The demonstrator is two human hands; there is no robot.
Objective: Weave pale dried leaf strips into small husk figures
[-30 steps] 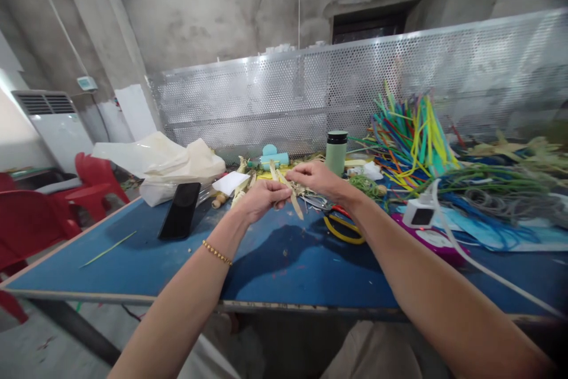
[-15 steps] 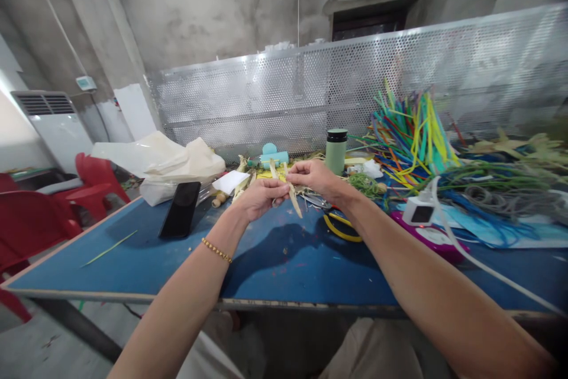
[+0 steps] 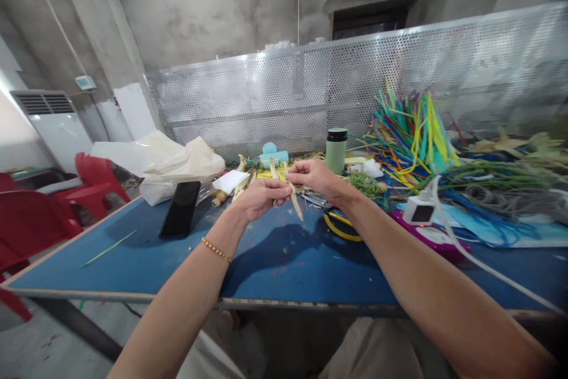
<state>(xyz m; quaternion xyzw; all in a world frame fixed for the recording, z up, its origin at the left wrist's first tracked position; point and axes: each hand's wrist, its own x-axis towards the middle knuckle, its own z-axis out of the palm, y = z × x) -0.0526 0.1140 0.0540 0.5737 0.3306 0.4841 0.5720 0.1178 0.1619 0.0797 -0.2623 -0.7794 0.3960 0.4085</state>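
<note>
Pale, flat strips of dried plant leaf [image 3: 296,206] are held between my two hands, above the far part of the table. My left hand [image 3: 261,197] pinches them from the left, thumb pressed on the fingers. From the right, my right hand [image 3: 313,175] closes thumb and fingertips on the upper part of a strip. One pointed end hangs down past my left fingertips, and other ends stick up between the hands. Just beyond lie a light-blue object [image 3: 275,157] and yellow material, partly hidden. Scissors with yellow-and-black handles [image 3: 341,230] lie below my right wrist.
On the blue table [image 3: 177,272] lie a black phone [image 3: 180,209], a plastic bag [image 3: 177,160], a green bottle [image 3: 336,151], a bundle of coloured strips [image 3: 417,130], and a purple power strip [image 3: 437,236] with a charger and white cable. A perforated metal panel [image 3: 248,101] stands behind.
Both hands stay almost in place, still pinching the leaf strips. The hanging pointed end has shifted very slightly downward.
</note>
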